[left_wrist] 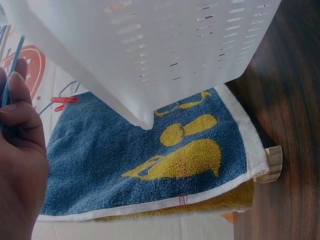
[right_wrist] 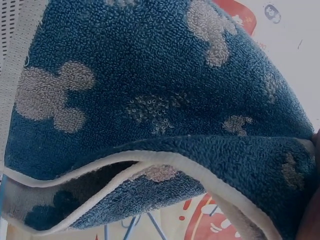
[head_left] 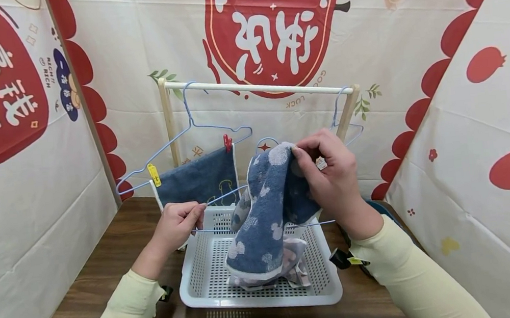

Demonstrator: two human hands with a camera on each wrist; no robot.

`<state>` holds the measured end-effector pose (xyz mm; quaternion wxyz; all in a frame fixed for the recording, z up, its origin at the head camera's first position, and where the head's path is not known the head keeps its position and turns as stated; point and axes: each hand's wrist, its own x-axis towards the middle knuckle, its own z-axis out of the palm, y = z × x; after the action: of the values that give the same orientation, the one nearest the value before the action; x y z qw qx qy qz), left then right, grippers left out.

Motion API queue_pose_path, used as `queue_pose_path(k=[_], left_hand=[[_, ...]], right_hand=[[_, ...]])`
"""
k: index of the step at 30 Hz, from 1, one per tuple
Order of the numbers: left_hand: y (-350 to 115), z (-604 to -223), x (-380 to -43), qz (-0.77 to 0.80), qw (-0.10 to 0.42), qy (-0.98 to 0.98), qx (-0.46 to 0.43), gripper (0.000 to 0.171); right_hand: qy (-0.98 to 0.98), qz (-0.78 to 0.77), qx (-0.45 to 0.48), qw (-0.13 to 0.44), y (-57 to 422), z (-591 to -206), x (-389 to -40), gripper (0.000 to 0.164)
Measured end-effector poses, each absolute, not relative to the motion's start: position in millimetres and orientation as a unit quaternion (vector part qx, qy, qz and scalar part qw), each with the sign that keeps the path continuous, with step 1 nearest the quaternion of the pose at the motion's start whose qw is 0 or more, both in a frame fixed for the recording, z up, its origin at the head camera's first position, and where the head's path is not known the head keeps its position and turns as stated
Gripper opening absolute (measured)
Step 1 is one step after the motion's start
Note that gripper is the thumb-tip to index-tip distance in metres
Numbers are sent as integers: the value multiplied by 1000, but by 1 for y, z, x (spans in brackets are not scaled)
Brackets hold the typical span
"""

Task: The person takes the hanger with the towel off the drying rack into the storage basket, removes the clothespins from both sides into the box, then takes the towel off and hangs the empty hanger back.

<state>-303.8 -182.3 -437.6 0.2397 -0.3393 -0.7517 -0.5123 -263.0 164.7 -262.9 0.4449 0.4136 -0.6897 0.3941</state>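
My left hand (head_left: 178, 225) grips one end of a blue wire hanger (head_left: 224, 196) held over the basket. With thumb and fingers, my right hand (head_left: 334, 172) pinches the top of a blue towel (head_left: 262, 230) with pale mouse-head shapes. This towel drapes down across the hanger; its folded, white-edged layers fill the right wrist view. Behind, a darker blue towel (head_left: 196, 175) with yellow figures hangs from another blue hanger (head_left: 153, 156), clipped by a yellow clothespin (head_left: 153, 175) and a red clothespin (head_left: 228, 142).
A white perforated basket (head_left: 259, 302) stands on the dark wooden table (head_left: 108, 260), with a pinkish-grey cloth (head_left: 297, 257) inside. Behind it rises a rack with a white rail (head_left: 266, 84); a further blue hanger (head_left: 335, 110) hangs at its right end. Printed fabric walls surround the table.
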Motion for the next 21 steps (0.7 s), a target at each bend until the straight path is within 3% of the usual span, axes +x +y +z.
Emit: queue_pose_path(k=[21], left_hand=[[-183,-437,-303,-508,233,-761,-329,42]], right_hand=[[-636,470,372,486,167,-250,-246,16]])
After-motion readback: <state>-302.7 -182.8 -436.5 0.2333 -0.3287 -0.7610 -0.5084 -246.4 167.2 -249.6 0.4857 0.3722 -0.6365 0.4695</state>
